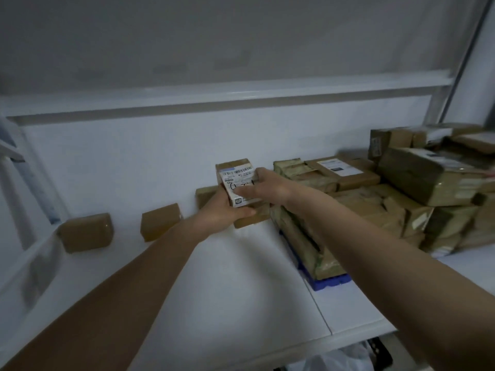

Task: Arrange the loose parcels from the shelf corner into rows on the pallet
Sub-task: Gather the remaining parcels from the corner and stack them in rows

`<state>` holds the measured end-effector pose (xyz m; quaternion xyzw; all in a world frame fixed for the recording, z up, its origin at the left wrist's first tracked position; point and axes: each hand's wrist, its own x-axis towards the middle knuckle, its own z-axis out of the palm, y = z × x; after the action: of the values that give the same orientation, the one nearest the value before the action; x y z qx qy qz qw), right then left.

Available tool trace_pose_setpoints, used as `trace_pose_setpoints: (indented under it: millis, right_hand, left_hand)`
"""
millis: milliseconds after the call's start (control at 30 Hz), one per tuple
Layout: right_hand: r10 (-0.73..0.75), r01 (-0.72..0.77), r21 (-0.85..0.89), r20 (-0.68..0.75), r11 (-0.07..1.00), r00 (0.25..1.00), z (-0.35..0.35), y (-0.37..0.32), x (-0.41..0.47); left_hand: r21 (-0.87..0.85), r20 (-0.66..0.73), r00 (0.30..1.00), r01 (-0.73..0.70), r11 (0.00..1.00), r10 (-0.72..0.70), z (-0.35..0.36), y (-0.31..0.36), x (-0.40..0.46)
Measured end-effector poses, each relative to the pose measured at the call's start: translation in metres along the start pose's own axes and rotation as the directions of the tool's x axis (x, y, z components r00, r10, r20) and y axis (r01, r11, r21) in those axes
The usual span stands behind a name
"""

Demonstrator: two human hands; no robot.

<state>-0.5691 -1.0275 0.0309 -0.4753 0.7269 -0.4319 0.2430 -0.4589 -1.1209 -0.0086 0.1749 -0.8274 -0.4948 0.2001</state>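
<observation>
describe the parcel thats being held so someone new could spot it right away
Start at the white shelf and the blue pallet stacked with brown parcels. Just left of that stack, the left hand and right hand grip one small parcel above the shelf. Unlike the plain brown parcels nearby, it has a white barcode label with handwriting.

A dimly lit white shelf board, jointed by a thin seam, was backed by a plain white wall, crossed above by a white horizontal metal beam and flanked by a white upright post.
</observation>
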Motion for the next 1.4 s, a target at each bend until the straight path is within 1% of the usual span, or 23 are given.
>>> trace_pose_setpoints:
  millis: [133,200,267,367,467,633,700,800,900,933,1100,1167,1267,1400]
  right_hand:
    - [-0.038,0.039,0.01,-0.045,0.999,0.998,-0.061,0.014,0.0]
    - [-0.04,0.039,-0.032,-0.035,0.999,0.999,-0.092,0.021,0.0]
    - [-0.049,0.048,-0.032,-0.034,0.998,0.998,-0.124,0.031,0.002]
    - [-0.056,0.052,-0.05,-0.088,0.997,0.995,-0.174,0.051,0.003]
    - [-0.012,-0.001,-0.12,-0.114,0.993,0.993,-0.219,0.072,0.006]
    - [0.128,-0.172,-0.245,-0.185,0.954,0.974,-0.277,0.108,0.019]
    - [0.147,-0.207,-0.372,-0.183,0.905,0.972,-0.292,0.117,0.025]
    - [0.179,-0.237,-0.57,-0.157,0.787,0.971,-0.306,0.127,0.033]
    - [0.223,-0.268,-0.687,-0.156,0.676,0.962,-0.315,0.134,0.038]
    - [0.217,-0.268,-0.718,-0.165,0.642,0.962,-0.317,0.136,0.039]
    - [0.195,-0.258,-0.824,-0.182,0.505,0.964,-0.32,0.146,0.046]
    - [0.182,-0.242,-0.858,-0.176,0.453,0.967,-0.321,0.15,0.05]
    - [0.148,-0.226,-0.884,-0.18,0.408,0.972,-0.321,0.151,0.051]
    - [0.121,-0.188,-0.901,-0.152,0.39,0.981,-0.313,0.142,0.048]
  left_hand:
    - [0.055,0.024,0.999,-0.035,0.998,0.034,0.034,0.033,0.042]
    - [0.085,0.038,0.998,-0.056,0.995,0.053,0.052,0.049,0.063]
    - [0.108,0.038,0.997,-0.067,0.992,0.063,0.072,0.066,0.085]
    - [0.153,0.029,0.996,-0.086,0.985,0.082,0.105,0.087,0.119]
    - [0.204,0.019,0.996,-0.09,0.975,0.087,0.139,0.101,0.151]
    - [0.255,-0.013,0.998,-0.058,0.965,0.064,0.192,0.111,0.199]
    - [0.268,-0.03,0.998,-0.038,0.963,0.047,0.207,0.112,0.214]
    - [0.298,-0.052,0.998,-0.005,0.955,0.021,0.224,0.112,0.231]
    - [0.344,-0.1,0.995,0.017,0.939,0.019,0.237,0.111,0.241]
    - [0.349,-0.11,0.994,0.014,0.937,0.026,0.241,0.111,0.243]
    - [0.388,-0.118,0.992,-0.003,0.922,0.053,0.254,0.112,0.249]
    - [0.37,-0.131,0.99,0.007,0.929,0.045,0.254,0.111,0.251]
    - [0.359,-0.137,0.99,0.013,0.933,0.039,0.252,0.111,0.251]
    - [0.42,-0.137,0.991,0.054,0.906,0.004,0.237,0.108,0.246]
